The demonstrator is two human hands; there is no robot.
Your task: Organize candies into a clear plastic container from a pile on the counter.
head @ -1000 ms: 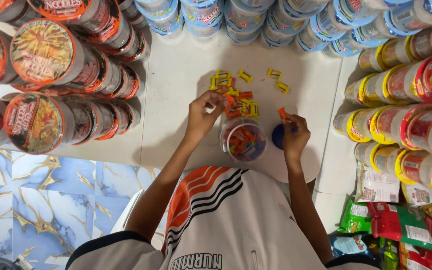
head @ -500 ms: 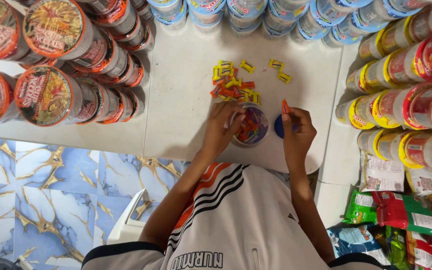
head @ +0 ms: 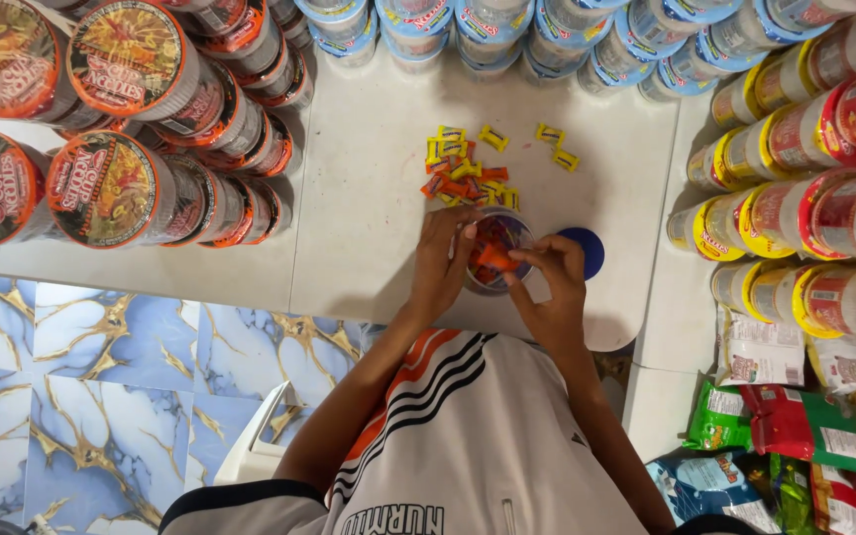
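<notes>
Both hands (head: pixel 445 260) now at clear jar (head: pixel 495 233) on white counter (head: pixel 369 198), right fingers (head: pixel 532 260) pinching orange candy (head: pixel 495 258).

Your left hand (head: pixel 445 260) cups the side of the clear plastic jar (head: pixel 496 252) on the white table (head: pixel 369 198). Your right hand (head: pixel 550 282) pinches an orange wrapped candy (head: pixel 495 258) over the jar's mouth. Just beyond the jar lies a pile of yellow and orange candies (head: pixel 468 170); a blue lid (head: pixel 587 250) sits just right of it.

Probably a small shop: stacked cup noodles (head: pixel 111 188), snack packets (head: pixel 804 426).
</notes>
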